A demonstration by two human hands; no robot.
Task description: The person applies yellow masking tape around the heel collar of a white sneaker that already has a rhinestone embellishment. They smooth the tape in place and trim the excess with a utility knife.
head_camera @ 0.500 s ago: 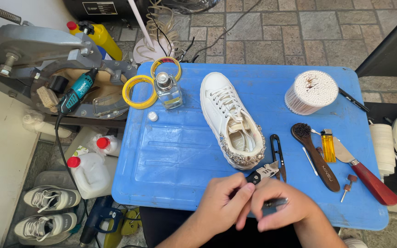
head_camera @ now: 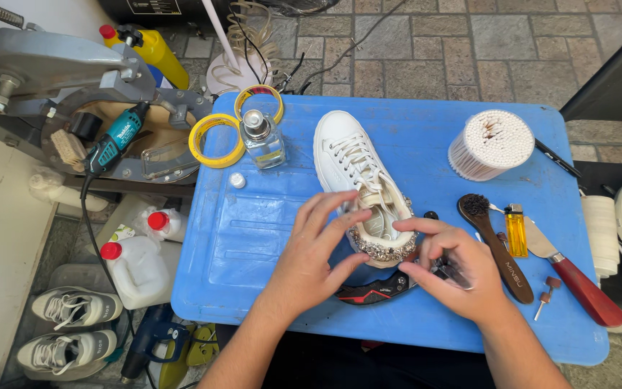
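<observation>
A white sneaker (head_camera: 350, 162) with a jewelled heel band lies on the blue table (head_camera: 253, 238), toe pointing away. My left hand (head_camera: 314, 252) reaches to the shoe's heel, fingers spread and touching the left side of the collar. My right hand (head_camera: 455, 270) is at the right of the heel, fingers pinched on a small dark metal tool; what the tool is I cannot tell. A black and red folding tool (head_camera: 372, 290) lies on the table just under the heel, between my hands.
On the table: two yellow tape rolls (head_camera: 215, 140), a glass bottle (head_camera: 262, 137), a tub of cotton swabs (head_camera: 489, 144), a dark brush (head_camera: 494, 241), a yellow lighter (head_camera: 516, 229), a red-handled knife (head_camera: 577, 284). Left: machine, rotary tool (head_camera: 115, 138), white jugs (head_camera: 134, 263), sneakers on the floor.
Both hands have moved up from the table's front edge to the sneaker's heel. My left hand has opened and spread onto the shoe. The black and red tool now lies uncovered.
</observation>
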